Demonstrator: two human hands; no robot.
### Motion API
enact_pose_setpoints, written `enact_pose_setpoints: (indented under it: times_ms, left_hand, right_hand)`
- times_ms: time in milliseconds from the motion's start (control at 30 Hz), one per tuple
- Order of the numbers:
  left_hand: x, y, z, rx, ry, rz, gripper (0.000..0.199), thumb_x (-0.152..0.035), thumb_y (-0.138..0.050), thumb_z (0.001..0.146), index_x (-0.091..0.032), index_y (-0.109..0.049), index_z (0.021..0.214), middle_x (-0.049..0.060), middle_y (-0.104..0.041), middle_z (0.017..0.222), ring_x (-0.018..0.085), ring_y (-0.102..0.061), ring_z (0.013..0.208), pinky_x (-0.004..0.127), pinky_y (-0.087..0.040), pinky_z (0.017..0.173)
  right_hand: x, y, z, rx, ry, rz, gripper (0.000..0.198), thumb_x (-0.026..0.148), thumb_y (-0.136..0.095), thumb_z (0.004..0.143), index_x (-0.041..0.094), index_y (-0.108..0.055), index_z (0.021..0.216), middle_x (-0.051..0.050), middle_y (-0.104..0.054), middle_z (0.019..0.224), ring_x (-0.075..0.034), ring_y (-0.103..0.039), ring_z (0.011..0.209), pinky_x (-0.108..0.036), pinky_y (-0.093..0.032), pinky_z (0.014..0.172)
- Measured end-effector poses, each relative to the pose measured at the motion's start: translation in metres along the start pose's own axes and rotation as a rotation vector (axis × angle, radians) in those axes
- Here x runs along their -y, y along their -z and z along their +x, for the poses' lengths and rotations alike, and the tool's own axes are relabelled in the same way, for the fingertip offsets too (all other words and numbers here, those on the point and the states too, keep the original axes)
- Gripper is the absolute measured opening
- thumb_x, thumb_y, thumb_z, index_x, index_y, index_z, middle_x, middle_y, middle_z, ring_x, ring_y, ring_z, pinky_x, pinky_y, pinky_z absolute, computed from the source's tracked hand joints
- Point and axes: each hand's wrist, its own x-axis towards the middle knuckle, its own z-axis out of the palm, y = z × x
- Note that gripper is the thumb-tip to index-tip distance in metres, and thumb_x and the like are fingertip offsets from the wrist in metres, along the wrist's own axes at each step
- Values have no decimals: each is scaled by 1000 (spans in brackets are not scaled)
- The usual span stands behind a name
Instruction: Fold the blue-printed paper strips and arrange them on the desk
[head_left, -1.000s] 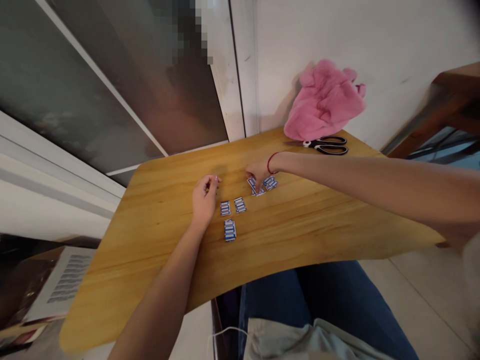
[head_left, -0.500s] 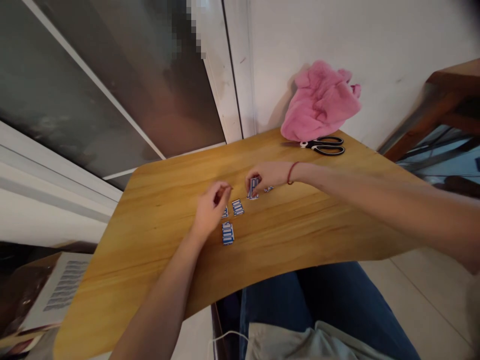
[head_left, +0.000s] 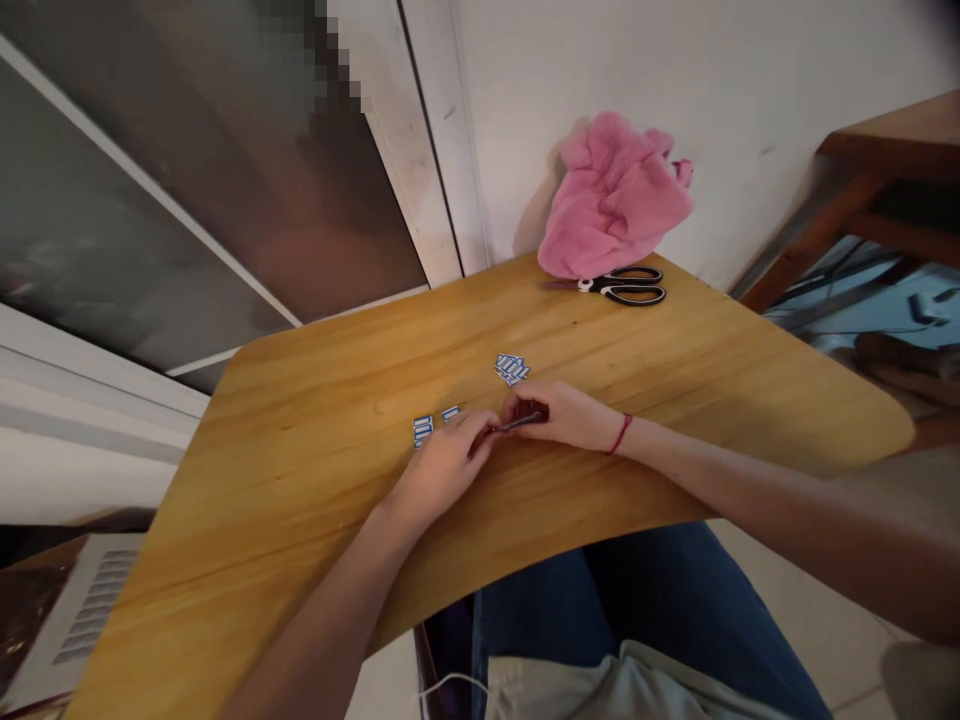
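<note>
My right hand [head_left: 559,412] is closed around a thin stack of small cards [head_left: 519,422], seen nearly edge-on. At the near end of that stack, my left hand [head_left: 446,460] pinches with thumb and fingertips, touching the cards. A loose pile of blue-and-white cards [head_left: 512,368] lies just beyond my right hand. To the left of my left hand lie more blue-and-white cards [head_left: 423,428], partly covered by it. Another card [head_left: 451,412] pokes out behind my left knuckles. Whatever lies beneath the left hand is hidden.
Black-handled scissors [head_left: 630,287] rest at the back of the wooden table [head_left: 315,400], beside a bunched pink cloth [head_left: 615,200] against the wall. A sliding glass door [head_left: 225,150] borders the table's left rear. A darker wooden stand [head_left: 862,190] is at the right.
My hands have come together over the table, and the left now touches the stack. The right has moved nearer to me with cards, uncovering the pile behind it. The view has shifted slightly.
</note>
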Motion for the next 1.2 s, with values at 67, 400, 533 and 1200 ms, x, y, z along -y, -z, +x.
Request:
enact_pose_setpoints:
  times_ms: [67, 400, 533, 1200]
  left_hand:
    - [0, -1, 0, -4, 9, 16, 6, -21, -46, 90, -22, -52, 89, 1, -61, 85, 16, -57, 78, 27, -41, 69]
    - [-2, -10, 0, 24, 44, -34, 8, -23, -46, 91, -22, -53, 96, 1, -62, 90, 15, -58, 79, 27, -42, 71]
    - [0, -11, 3, 54, 42, -49, 6, -24, -49, 90, -21, -54, 93, 2, -60, 88, 16, -56, 79, 28, -43, 70]
    - [-6, -7, 6, 61, 50, -64, 2, -20, -54, 88, -20, -56, 87, 0, -59, 83, 14, -55, 75, 25, -42, 68]
  right_hand:
    - [0, 5, -2, -4, 63, -134, 14, 27, -63, 80, 15, -61, 87, -5, -60, 90, -13, -54, 81, -26, -45, 73]
    - [-6, 14, -11, 100, -16, -337, 20, 34, -62, 83, 16, -65, 92, 1, -55, 70, -10, -46, 61, -22, -34, 58]
    - [-4, 12, -8, 110, -19, -363, 21, 33, -61, 83, 17, -66, 97, -3, -60, 85, -11, -51, 69, -23, -35, 62]
    - [3, 18, -12, 143, -158, -367, 24, 37, -63, 82, 20, -67, 98, 1, -65, 77, -9, -52, 63, -22, -32, 57]
